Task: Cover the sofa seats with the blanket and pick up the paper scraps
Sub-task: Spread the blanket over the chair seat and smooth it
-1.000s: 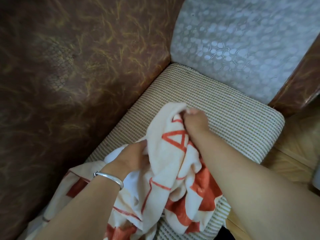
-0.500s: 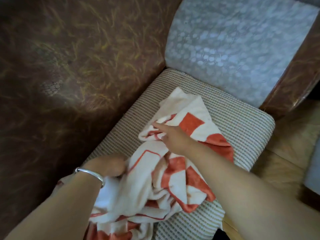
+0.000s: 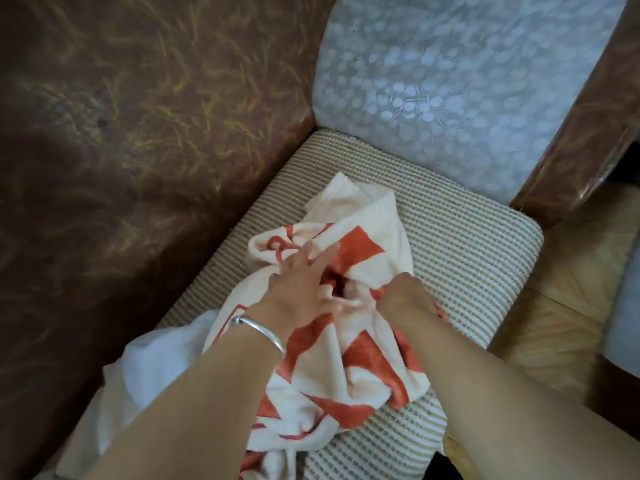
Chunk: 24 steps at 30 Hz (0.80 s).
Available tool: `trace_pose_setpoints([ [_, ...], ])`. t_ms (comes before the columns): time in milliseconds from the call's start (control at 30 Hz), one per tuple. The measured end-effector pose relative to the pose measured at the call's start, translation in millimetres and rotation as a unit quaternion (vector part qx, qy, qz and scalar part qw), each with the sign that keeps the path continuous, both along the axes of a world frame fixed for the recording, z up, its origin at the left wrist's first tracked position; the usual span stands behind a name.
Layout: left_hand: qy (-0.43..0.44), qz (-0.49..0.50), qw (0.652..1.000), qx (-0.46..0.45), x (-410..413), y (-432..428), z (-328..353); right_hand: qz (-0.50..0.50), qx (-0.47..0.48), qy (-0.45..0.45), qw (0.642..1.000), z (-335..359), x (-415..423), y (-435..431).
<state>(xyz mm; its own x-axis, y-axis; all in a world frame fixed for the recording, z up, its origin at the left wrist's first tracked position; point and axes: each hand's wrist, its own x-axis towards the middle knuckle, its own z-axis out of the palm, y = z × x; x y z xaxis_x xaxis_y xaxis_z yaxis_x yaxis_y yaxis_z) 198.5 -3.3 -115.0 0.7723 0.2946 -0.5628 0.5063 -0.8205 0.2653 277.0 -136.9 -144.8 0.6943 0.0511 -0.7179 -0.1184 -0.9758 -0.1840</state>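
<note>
A cream blanket (image 3: 349, 362) with red-orange shapes lies bunched on the beige woven sofa seat (image 3: 467, 261); it covers the near middle of the cushion only. My left hand (image 3: 301, 282), with a silver bangle on the wrist, rests flat on top of the bunch with its fingers spread. Just to its right, my right hand (image 3: 401, 292) is closed in a fist on a fold of the blanket. No paper scraps are in view.
The brown leather sofa back (image 3: 138, 140) rises at the left. A grey-white pebbled cushion (image 3: 457, 84) and a brown armrest (image 3: 575, 133) close off the far end. Wooden floor (image 3: 568, 306) lies right of the seat. A white cloth (image 3: 162, 368) sits under my left forearm.
My left hand has let go at the lower left, moved up onto the middle of the blanket and spread open. My right hand has drawn back to the right and closed on a fold.
</note>
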Motion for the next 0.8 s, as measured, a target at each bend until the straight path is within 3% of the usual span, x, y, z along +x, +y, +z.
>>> trace_pose_setpoints([
  [67,0.066,-0.064,0.996,0.017,-1,-8,-8,0.033,0.014,-0.039,0.999,8,12,-1],
  [133,0.107,-0.035,0.993,0.017,-3,-5,-13,0.067,0.062,-0.121,0.988,22,25,7],
  [233,0.154,0.036,0.984,0.085,2,17,-15,0.183,0.206,-0.212,0.938,42,30,32],
  [267,0.113,0.078,0.984,0.111,8,24,-15,0.224,0.274,-0.194,0.915,46,27,40],
  [333,-0.052,0.167,0.974,0.144,20,26,-7,0.243,0.358,-0.126,0.893,46,21,49],
  [367,-0.146,0.192,0.959,0.147,27,24,-3,0.218,0.341,-0.137,0.904,41,22,47],
  [433,-0.254,0.188,0.940,0.127,39,14,2,0.093,0.220,-0.165,0.957,22,35,36],
  [467,-0.276,0.169,0.941,0.098,44,9,-1,-0.002,0.157,-0.134,0.979,10,41,28],
  [533,-0.241,0.143,0.960,0.002,52,-4,-12,-0.176,0.119,-0.016,0.977,-6,47,14],
  [567,-0.202,0.137,0.969,-0.043,54,-10,-20,-0.224,0.145,0.041,0.963,-12,47,11],
  [633,-0.113,0.152,0.979,-0.080,56,-16,-31,-0.221,0.258,0.135,0.931,-16,43,12],
  [700,-0.075,0.164,0.981,-0.063,56,-10,-32,-0.253,0.384,0.183,0.869,-10,42,15],
  [733,-0.089,0.172,0.980,-0.044,58,-2,-28,-0.301,0.436,0.203,0.823,-4,47,17],
  [800,-0.169,0.241,0.954,-0.048,70,14,-12,-0.417,0.519,0.268,0.697,3,62,19],
])
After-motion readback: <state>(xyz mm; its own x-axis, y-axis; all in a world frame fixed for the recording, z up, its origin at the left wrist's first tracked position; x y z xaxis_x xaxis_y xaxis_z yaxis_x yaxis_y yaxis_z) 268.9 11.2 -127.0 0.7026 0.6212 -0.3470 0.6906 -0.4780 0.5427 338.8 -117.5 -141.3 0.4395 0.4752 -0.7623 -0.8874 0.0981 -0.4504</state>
